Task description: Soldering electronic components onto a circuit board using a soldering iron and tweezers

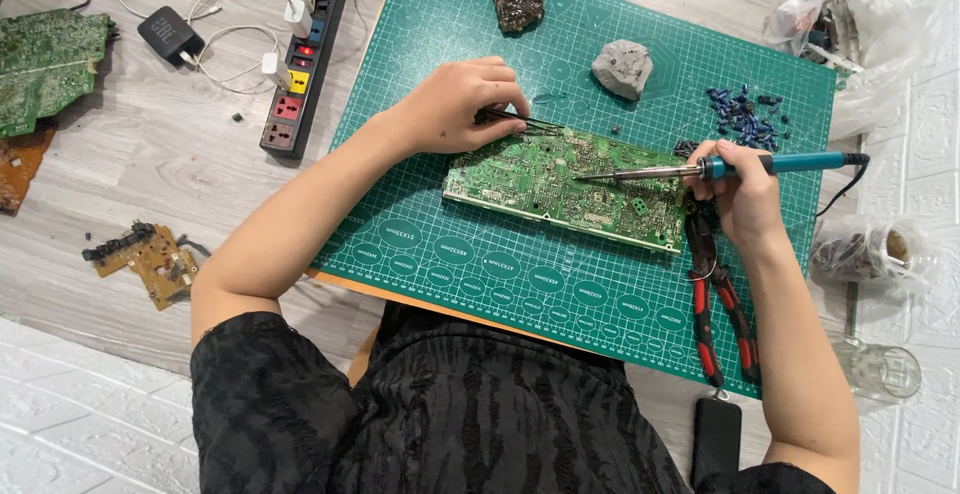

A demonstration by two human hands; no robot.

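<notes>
One green circuit board (560, 186) lies near the middle of the green cutting mat (420, 254), long side roughly parallel to the mat's near edge, solder side up as far as I can tell.

Item, left hand (455, 106): resting on the board's far left corner, fingers closed around thin dark tweezers (522, 121) whose tips lie over the board's far edge. I cannot tell whether the tips pinch anything.

Item, right hand (738, 192): curled tight around the teal handle of a soldering iron (700, 168), the metal tip laid down on the board right of its centre.

Item, small blue parts (745, 119): a loose scatter toward the mat's far right corner, well apart from the board. I judge these to be pieces already lifted off, so the stripping looks partly done; the board appears densely populated with joints, so much is left.

Other entries: red-handled pliers (722, 304) along the mat's right edge, just beside the right wrist; a grey lump (622, 66) and a dark crusted lump (520, 4) near the mat's far edge; a power strip (303, 54) off the mat's left edge; other boards (150, 259) on the floor further left.
</notes>
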